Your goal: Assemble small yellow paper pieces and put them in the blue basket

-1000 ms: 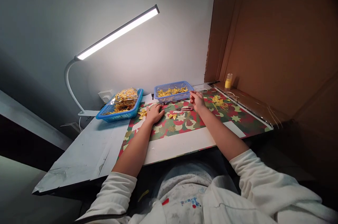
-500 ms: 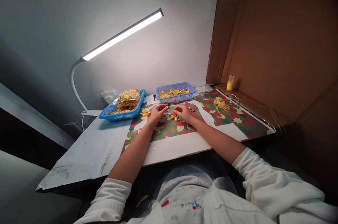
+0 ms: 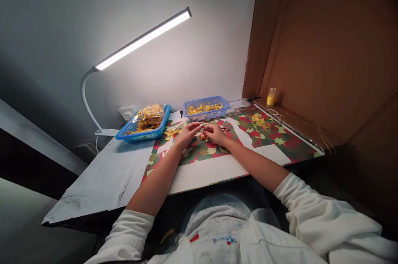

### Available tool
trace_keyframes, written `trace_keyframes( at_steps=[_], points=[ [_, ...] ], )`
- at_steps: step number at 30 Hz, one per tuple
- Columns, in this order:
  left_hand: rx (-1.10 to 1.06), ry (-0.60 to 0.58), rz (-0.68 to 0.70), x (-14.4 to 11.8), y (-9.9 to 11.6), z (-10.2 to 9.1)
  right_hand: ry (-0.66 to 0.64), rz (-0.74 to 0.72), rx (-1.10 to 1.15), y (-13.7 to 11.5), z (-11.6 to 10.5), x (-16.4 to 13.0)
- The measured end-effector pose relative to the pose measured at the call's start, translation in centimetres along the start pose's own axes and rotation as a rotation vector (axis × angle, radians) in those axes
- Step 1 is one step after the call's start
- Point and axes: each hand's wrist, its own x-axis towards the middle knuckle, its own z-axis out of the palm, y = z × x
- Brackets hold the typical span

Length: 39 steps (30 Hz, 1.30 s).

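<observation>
Close together over the patterned paper point(image 3: 211, 154), my two hands meet near the middle of the table. The fingers of my left hand point(image 3: 188, 134) are pinched at a tiny pale piece, too small to name. My right hand point(image 3: 215, 134) is also closed in a pinch, its fingertips almost touching the left ones; what they hold is hard to make out. Just below the right fingers lies a yellow ribbon bow point(image 3: 203, 136). More yellow bows point(image 3: 170, 133) lie to the left of my left hand, and a small pink-handled tool point(image 3: 225, 129) is partly hidden behind my right hand.
A blue basket point(image 3: 143, 136) with bagged yellow pieces stands at left. Behind my hands is a purple-blue basket point(image 3: 207, 115) of yellow bows. Yellow cords point(image 3: 260, 122) lie at right, near a yellow bottle point(image 3: 270, 97) and a cardboard wall point(image 3: 326, 48). A lamp point(image 3: 143, 40) shines above.
My left hand has moved slightly right, bringing its fingertips closer to those of my right hand. The right hand has barely moved. The camera view has shifted a little.
</observation>
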Motion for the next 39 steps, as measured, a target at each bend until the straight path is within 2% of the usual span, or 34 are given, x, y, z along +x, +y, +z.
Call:
trace_keyframes(
  at_steps=[11,19,27,39],
  points=[
    [0.002,0.028,-0.011,0.2,-0.4,-0.2,0.013,-0.053,0.103,0.3,0.1,0.2],
    [0.076,-0.043,0.051,-0.1,-0.2,-0.1,0.011,-0.036,0.106,0.2,0.0,0.1],
    [0.088,-0.004,0.065,-0.1,-0.4,0.0,-0.048,0.003,0.092,0.7,-0.2,0.3],
    [0.125,0.001,0.100,0.0,-0.4,-0.1,-0.020,-0.032,0.048,0.9,-0.2,0.2]
  ],
)
